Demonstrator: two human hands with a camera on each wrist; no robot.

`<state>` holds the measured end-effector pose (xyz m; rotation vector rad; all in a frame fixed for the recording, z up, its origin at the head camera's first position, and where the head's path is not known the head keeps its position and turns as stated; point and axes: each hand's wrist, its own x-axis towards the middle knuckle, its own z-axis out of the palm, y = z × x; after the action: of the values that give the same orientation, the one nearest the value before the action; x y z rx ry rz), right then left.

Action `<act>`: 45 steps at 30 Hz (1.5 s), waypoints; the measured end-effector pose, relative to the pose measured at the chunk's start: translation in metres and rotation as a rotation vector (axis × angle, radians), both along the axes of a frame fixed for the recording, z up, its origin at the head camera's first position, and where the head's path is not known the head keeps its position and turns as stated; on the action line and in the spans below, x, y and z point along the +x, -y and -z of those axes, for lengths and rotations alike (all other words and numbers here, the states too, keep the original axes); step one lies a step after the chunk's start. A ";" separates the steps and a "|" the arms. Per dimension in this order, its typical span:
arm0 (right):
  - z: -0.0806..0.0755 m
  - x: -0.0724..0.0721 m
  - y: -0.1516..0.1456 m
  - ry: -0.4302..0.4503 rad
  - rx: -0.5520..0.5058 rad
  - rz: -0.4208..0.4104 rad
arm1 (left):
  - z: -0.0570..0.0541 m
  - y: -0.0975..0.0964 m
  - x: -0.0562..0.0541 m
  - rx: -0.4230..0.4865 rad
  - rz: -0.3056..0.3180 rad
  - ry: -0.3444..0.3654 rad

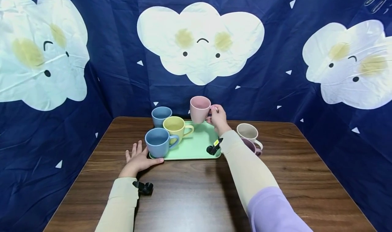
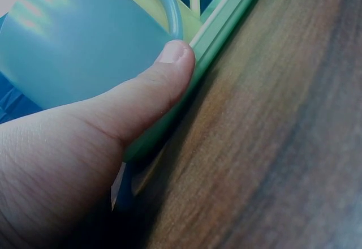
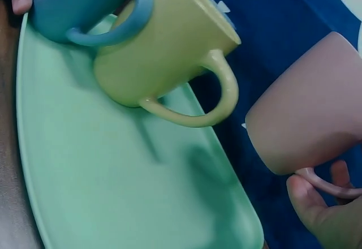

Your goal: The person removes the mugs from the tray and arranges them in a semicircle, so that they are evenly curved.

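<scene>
My right hand (image 1: 218,118) pinches the handle of a pink mug (image 1: 199,110), held upright above the far edge of a light green tray (image 1: 196,145). In the right wrist view the pink mug (image 3: 311,107) hangs clear of the tray, thumb and finger at its handle. My left hand (image 1: 141,160) rests at the tray's near left corner, fingers spread and thumb along the near rim. Beside that thumb a blue mug (image 1: 158,145) stands on the tray. Behind it are a yellow mug (image 1: 174,126), its handle to the right, and another blue mug (image 1: 161,114).
Right of the tray a cream mug (image 1: 247,131) and a mauve mug (image 1: 251,146) stand on the wooden table (image 1: 183,191), partly hidden by my right sleeve (image 1: 245,167). A dark blue curtain (image 1: 128,89) with cloud prints hangs behind the table.
</scene>
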<state>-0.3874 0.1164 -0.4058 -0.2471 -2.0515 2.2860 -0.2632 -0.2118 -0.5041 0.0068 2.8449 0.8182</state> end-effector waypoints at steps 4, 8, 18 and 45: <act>-0.006 0.001 -0.006 0.008 0.018 0.000 | -0.001 0.001 0.002 0.008 -0.002 -0.003; -0.010 0.002 -0.015 0.004 0.039 0.004 | -0.003 0.002 0.002 0.008 -0.004 -0.003; -0.022 0.008 -0.046 -0.004 0.092 0.025 | -0.002 0.004 0.003 0.019 -0.005 0.003; -0.060 0.031 -0.155 -0.074 0.143 -0.010 | -0.003 0.000 0.001 -0.001 0.013 0.006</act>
<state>-0.3562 0.2710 -0.3456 -0.1422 -2.1703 2.1073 -0.2625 -0.2117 -0.5016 0.0233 2.8364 0.8132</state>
